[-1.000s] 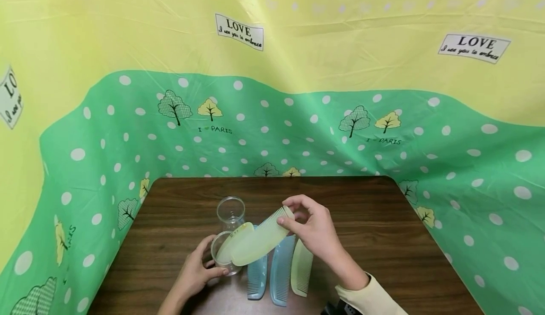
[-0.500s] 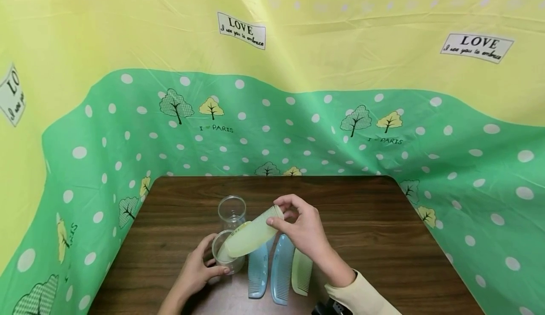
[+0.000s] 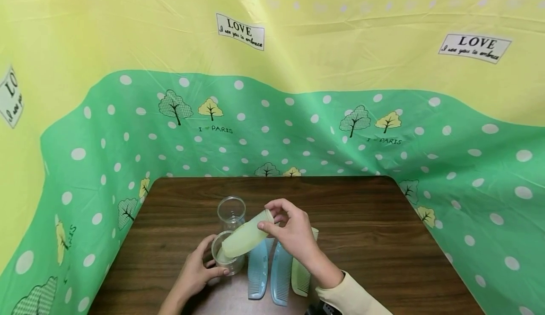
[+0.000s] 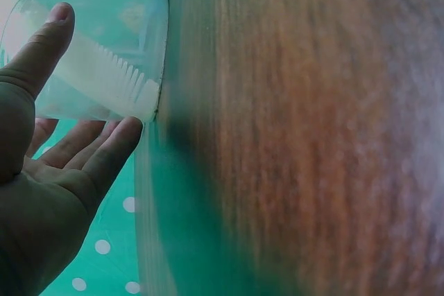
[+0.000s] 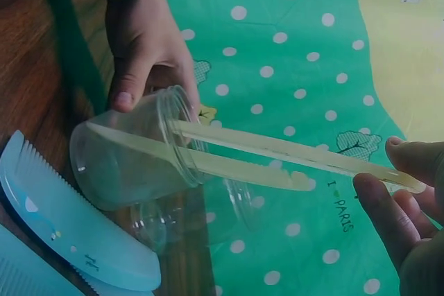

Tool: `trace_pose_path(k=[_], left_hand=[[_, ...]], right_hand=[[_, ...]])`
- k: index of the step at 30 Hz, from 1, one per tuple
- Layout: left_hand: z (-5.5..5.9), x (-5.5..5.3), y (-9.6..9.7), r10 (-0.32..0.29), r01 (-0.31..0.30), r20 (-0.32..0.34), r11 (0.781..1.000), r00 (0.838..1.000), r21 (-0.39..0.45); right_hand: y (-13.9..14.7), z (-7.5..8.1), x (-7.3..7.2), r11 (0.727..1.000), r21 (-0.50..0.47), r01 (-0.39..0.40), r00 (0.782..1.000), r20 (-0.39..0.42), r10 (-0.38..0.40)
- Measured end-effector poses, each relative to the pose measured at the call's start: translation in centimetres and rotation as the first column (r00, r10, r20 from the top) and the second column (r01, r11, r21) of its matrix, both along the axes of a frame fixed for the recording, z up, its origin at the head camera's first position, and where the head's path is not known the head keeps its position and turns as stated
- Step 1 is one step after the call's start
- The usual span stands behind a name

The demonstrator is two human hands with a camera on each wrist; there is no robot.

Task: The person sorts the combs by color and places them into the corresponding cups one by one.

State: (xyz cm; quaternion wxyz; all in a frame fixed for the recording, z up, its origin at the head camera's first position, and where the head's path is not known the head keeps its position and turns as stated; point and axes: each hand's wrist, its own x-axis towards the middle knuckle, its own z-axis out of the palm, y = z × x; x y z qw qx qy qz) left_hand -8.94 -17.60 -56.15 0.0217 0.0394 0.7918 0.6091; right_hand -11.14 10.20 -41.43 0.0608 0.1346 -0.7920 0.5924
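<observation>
My left hand (image 3: pixel 197 268) holds a clear plastic cup (image 5: pixel 104 178) upright on the table, thumb on one side and fingers on the other. A pale yellow-green comb (image 5: pixel 250 170) leans inside that cup, its upper part sticking out past the rim. My right hand (image 3: pixel 294 232) pinches the upper end of a second pale yellow-green comb (image 3: pixel 248 236) between thumb and fingers. This comb slants down to the left, its lower end at the cup's mouth, just within the rim in the right wrist view. In the head view it largely hides the first comb.
Behind the held cup stands another clear cup (image 3: pixel 231 206). To its right lie a blue comb (image 3: pixel 257 272), a second blue comb (image 3: pixel 280 277) and a yellow-green comb (image 3: pixel 299 279) on the dark wooden table (image 3: pixel 362 239). A patterned curtain (image 3: pixel 298 126) surrounds the table.
My right hand has moved left and slightly down, bringing the pinched comb's lower end over and into the cup's mouth. My left hand and the cup have stayed in place.
</observation>
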Motion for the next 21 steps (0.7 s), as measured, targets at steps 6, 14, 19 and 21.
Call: trace_pose_path(k=[6, 14, 19, 21], left_hand=[[0.0, 0.0, -0.1, 0.000, 0.000, 0.007, 1.000, 1.000, 0.012], [0.0, 0.0, 0.0, 0.009, -0.009, 0.004, 1.000, 1.000, 0.000], [0.2, 0.0, 0.0, 0.008, -0.008, 0.010, 1.000, 1.000, -0.010], [0.2, 0.0, 0.0, 0.007, -0.007, 0.011, 1.000, 1.000, -0.013]], right_hand=[[-0.7, -0.4, 0.0, 1.000, 0.009, -0.006, 1.000, 0.015, 0.005], [-1.4, -0.9, 0.0, 0.998, 0.064, 0.005, 1.000, -0.011, -0.004], [-1.7, -1.2, -0.2, 0.996, 0.090, -0.005, 1.000, -0.029, 0.008], [-1.8, -1.4, -0.2, 0.994, 0.106, -0.007, 0.999, -0.038, 0.011]])
